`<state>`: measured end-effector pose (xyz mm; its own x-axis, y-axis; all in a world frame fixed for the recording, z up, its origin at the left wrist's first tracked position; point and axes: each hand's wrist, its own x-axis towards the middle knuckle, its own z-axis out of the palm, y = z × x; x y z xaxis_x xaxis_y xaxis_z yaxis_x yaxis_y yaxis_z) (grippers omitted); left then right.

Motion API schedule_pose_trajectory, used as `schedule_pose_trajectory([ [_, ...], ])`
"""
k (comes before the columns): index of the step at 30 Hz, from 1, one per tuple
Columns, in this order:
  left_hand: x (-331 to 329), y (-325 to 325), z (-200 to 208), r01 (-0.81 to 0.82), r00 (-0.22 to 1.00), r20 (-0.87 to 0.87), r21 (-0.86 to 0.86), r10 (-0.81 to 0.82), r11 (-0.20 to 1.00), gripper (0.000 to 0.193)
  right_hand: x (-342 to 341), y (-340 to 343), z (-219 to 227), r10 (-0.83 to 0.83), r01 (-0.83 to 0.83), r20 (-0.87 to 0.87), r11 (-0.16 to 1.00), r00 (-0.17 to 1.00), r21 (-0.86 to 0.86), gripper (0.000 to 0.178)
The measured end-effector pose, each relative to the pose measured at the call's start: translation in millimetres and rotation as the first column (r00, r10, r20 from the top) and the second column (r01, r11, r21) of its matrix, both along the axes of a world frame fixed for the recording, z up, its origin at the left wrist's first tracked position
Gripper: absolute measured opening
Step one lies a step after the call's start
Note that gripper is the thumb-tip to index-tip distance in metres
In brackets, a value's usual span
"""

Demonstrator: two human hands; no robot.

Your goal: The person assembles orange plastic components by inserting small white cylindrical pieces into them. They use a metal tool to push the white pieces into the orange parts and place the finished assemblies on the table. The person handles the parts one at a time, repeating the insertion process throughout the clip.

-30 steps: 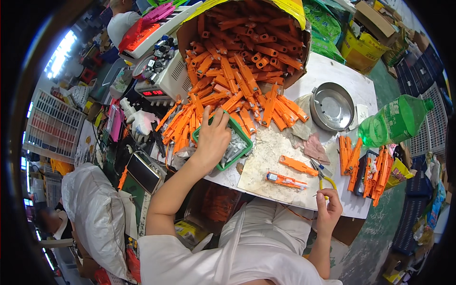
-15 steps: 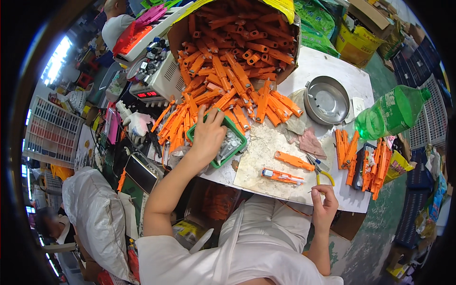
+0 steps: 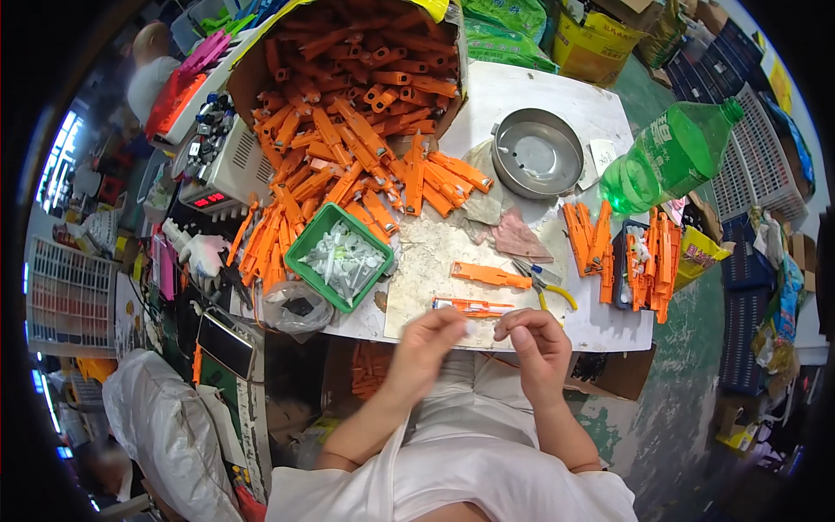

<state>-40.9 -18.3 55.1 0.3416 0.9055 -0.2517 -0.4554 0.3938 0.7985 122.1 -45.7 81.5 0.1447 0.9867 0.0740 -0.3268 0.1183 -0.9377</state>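
Both my hands are raised close together over the near table edge, fingertips facing each other. My left hand pinches a small whitish piece, blurred at its fingertips. My right hand has thumb and fingers closed; whatever sits between them is too small to make out. Just beyond them, an orange plastic shell with white and metallic parts inside lies on the worn board. Behind it rests a second orange shell. Pliers with yellow handles lie to the right. A green tray of small translucent white parts stands at left.
A large carton spills many orange shells across the table's back left. A metal bowl, a green bottle, a pink cloth and more orange shells are on the right. A power supply stands far left.
My left hand has left the green tray and come to the middle with a small whitish piece. My right hand has moved in toward it. The view has shifted.
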Motion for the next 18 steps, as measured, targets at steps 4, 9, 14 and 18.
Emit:
schedule_pose_trajectory([
  [4, 22, -10, -1, 0.127, 0.928, 0.371, -0.262, -0.022, 0.957, 0.017, -7, 5, -1, -0.135, 0.080, 0.362, 0.983, 0.922, 0.165, 0.009],
  [9, 24, -10, 9, 0.173, 0.914, 0.403, -0.290, -0.045, 0.941, 0.016, -9, 0, -7, -0.123, 0.086, 0.389, 0.990, 0.913, 0.112, 0.009],
  [14, 25, -10, 10, 0.188, 0.913, 0.402, -0.265, -0.069, 0.946, 0.016, -8, 2, -8, -0.160, 0.078, 0.466, 0.979, 0.870, 0.190, 0.008],
  [18, 25, -10, 10, 0.197, 0.911, 0.404, -0.257, -0.080, 0.946, 0.016, -6, 2, -7, -0.185, 0.099, 0.473, 0.975, 0.861, 0.201, 0.009],
])
